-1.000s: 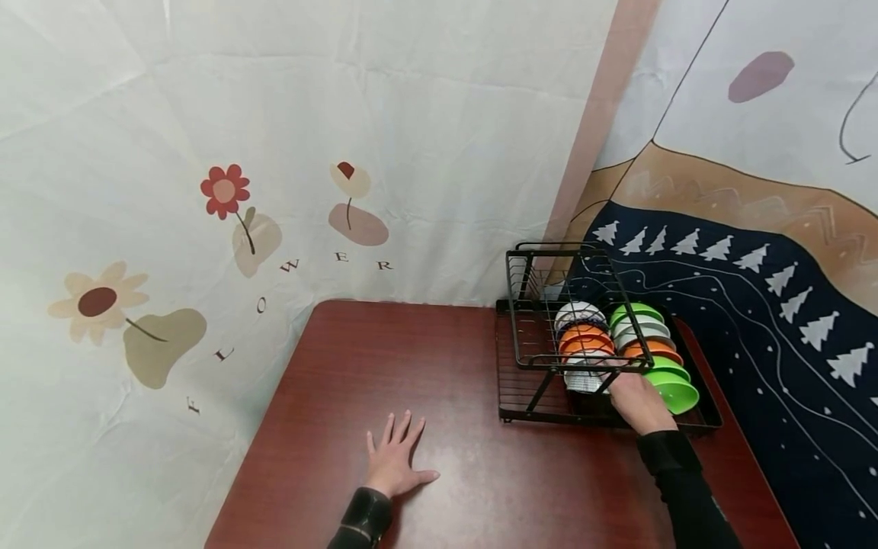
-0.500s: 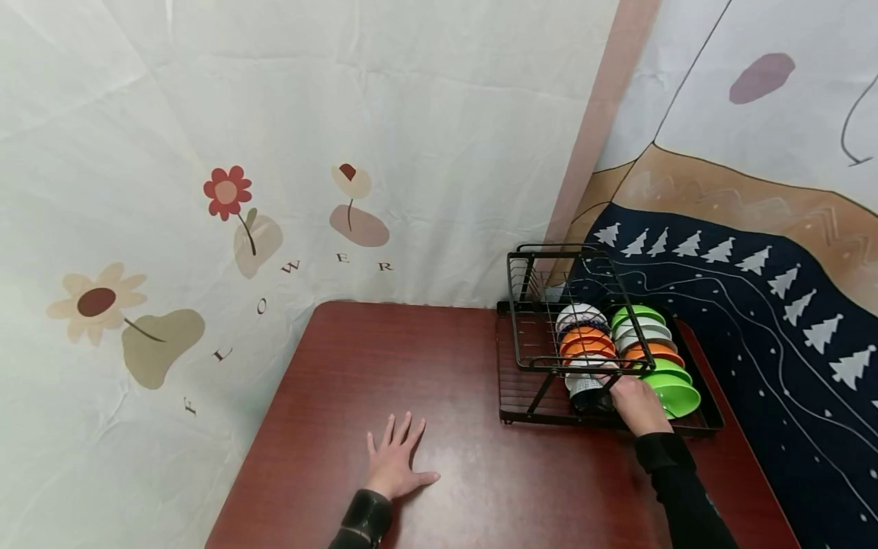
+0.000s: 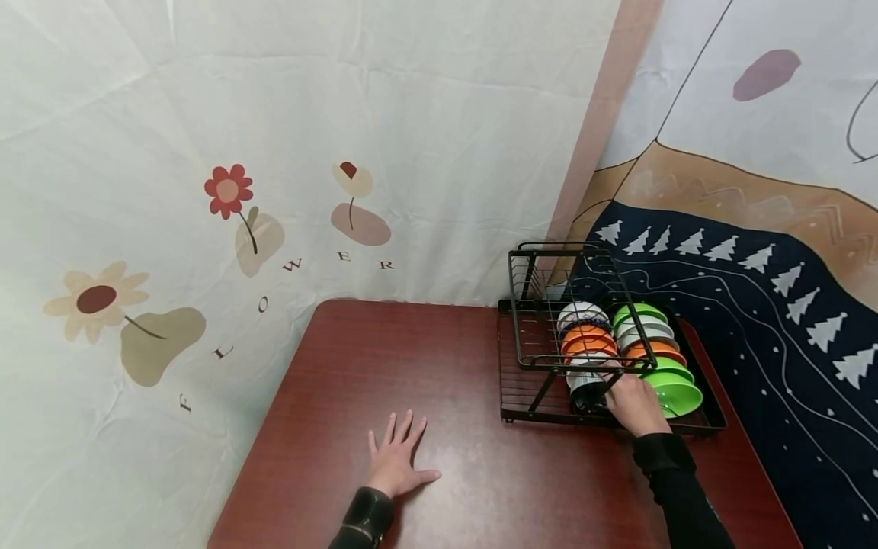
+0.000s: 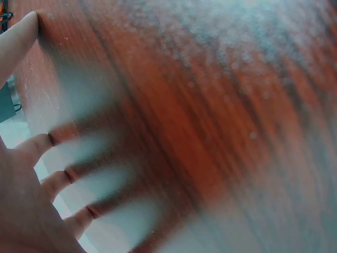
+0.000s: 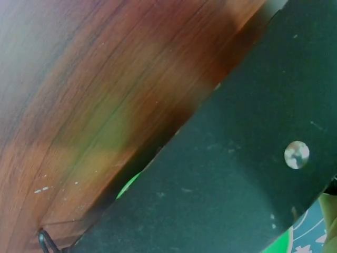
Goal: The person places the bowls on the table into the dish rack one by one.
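My right hand (image 3: 636,402) reaches into the front of a black wire dish rack (image 3: 542,396). Its fingertips, partly hidden behind the upper shelf's front bar, grip a black bowl (image 3: 587,398) at the near end of the left row. Behind that bowl stand a white bowl (image 3: 580,378) and several orange and white ones on edge. A green bowl (image 3: 679,396) fronts the right row, beside my knuckles. My left hand (image 3: 398,467) lies palm down on the table with fingers spread; the left wrist view shows its fingertips (image 4: 42,138) touching the wood.
The brown table (image 3: 418,351) has rounded far corners. A raised wire shelf (image 3: 581,358) spans the left row of bowls. Printed curtains hang behind and to the right. A dark flat panel (image 5: 221,158) with a rivet fills much of the right wrist view.
The black bowl has come into view at the near end of the left row, below the white bowl. My right hand has shifted slightly left; the left hand stays put.
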Tool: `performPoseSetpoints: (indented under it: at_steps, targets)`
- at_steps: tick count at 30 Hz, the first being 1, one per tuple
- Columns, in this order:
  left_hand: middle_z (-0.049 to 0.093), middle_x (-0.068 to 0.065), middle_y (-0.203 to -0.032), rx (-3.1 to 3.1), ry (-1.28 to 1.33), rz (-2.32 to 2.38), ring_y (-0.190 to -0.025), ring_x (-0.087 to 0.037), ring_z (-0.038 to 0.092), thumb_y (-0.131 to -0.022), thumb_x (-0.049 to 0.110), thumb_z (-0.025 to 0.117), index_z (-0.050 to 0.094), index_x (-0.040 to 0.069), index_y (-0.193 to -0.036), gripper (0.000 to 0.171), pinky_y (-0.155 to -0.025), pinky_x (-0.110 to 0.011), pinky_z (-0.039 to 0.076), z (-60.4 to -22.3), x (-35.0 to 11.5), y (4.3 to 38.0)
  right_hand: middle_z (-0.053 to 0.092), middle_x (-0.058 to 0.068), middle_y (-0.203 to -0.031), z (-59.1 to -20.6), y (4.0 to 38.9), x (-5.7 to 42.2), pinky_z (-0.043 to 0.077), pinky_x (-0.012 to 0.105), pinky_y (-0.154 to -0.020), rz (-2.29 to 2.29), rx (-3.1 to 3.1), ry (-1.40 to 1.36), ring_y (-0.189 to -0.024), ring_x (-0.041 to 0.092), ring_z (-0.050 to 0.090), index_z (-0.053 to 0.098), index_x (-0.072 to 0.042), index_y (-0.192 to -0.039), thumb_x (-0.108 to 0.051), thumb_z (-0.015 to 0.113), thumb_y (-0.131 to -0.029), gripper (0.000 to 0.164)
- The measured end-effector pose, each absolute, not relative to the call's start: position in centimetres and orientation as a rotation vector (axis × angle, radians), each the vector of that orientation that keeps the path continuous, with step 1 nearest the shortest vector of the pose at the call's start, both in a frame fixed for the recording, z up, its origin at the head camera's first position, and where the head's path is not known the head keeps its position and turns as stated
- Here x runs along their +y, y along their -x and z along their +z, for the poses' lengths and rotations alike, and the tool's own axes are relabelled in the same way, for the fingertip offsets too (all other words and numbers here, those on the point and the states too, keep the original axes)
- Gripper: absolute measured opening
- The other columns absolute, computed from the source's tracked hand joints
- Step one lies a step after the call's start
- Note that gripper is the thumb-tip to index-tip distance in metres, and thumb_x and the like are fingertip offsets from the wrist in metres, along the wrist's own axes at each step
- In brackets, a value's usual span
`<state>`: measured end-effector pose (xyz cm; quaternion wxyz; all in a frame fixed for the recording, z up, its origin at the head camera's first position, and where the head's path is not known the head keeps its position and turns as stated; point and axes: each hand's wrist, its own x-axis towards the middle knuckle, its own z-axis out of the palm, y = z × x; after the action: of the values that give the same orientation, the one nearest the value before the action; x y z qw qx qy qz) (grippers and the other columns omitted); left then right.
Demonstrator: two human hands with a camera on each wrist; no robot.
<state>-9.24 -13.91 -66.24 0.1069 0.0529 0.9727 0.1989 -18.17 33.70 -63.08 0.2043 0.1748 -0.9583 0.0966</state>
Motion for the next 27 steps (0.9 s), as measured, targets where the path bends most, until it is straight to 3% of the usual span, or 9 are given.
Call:
performPoseSetpoints:
  at_steps: [4, 7, 11, 15, 21, 27]
  targets:
    - [0.036, -0.011, -0.181, 2.857, -0.153, 0.586, -0.17, -0.046, 0.025, -0.081, 0.065, 0.09, 0.048, 0.024, -0.168, 0.105, -0.128, -0.086, 0.013, -66.4, -14.0, 9.2, 0.054, 0.01, -0.064, -62.7, 17.9, 33.7, 0.044, 0.041, -0.054, 0.291, -2.741, -0.447, -0.059, 0.029, 0.059, 0.074, 0.003, -0.107, 0.012, 0.073, -0.086, 0.023]
    - [0.036, -0.011, -0.182, 2.857, -0.157, 0.588, -0.17, -0.046, 0.025, -0.081, 0.065, 0.09, 0.048, 0.025, -0.169, 0.106, -0.128, -0.086, 0.013, -66.5, -14.1, 9.3, 0.054, 0.009, -0.066, -62.5, 17.6, 33.6, 0.043, 0.04, -0.058, 0.296, -2.807, -0.399, -0.062, 0.028, 0.058, 0.075, 0.002, -0.1, 0.008, 0.073, -0.089, 0.013]
    - [0.036, -0.011, -0.181, 2.859, -0.157, 0.591, -0.17, -0.046, 0.025, -0.081, 0.065, 0.09, 0.048, 0.025, -0.169, 0.106, -0.128, -0.087, 0.013, -66.6, -14.1, 9.4, 0.059, 0.01, -0.071, -62.2, 17.4, 33.4, 0.048, 0.046, -0.06, 0.307, -2.837, -0.359, -0.067, 0.03, 0.061, 0.075, 0.001, -0.096, 0.005, 0.074, -0.09, 0.007]
    - [0.036, -0.01, -0.181, 2.864, -0.156, 0.585, -0.17, -0.046, 0.025, -0.081, 0.065, 0.09, 0.048, 0.025, -0.169, 0.106, -0.128, -0.087, 0.013, -66.6, -14.2, 9.4, 0.069, 0.015, -0.084, -62.3, 16.9, 33.4, 0.056, 0.055, -0.069, 0.338, -2.784, -0.351, -0.078, 0.037, 0.068, 0.077, 0.003, -0.103, 0.003, 0.077, -0.091, 0.012]
    - [0.037, -0.011, -0.181, 2.867, -0.156, 0.586, -0.17, -0.046, 0.026, -0.08, 0.065, 0.091, 0.048, 0.025, -0.168, 0.106, -0.128, -0.087, 0.013, -66.7, -14.2, 9.4, 0.068, 0.022, -0.096, -62.4, 15.7, 33.5, 0.057, 0.06, -0.07, 0.384, -2.62, -0.361, -0.087, 0.043, 0.068, 0.074, 0.002, -0.099, 0.005, 0.081, -0.087, 0.015]
    - [0.037, -0.011, -0.181, 2.871, -0.157, 0.583, -0.17, -0.046, 0.026, -0.08, 0.064, 0.09, 0.048, 0.024, -0.168, 0.105, -0.128, -0.087, 0.013, -66.4, -14.2, 9.4, 0.069, 0.027, -0.121, -62.4, 13.6, 33.4, 0.056, 0.062, -0.079, 0.45, -2.505, -0.344, -0.105, 0.047, 0.067, 0.074, 0.004, -0.123, 0.005, 0.082, -0.085, 0.039]
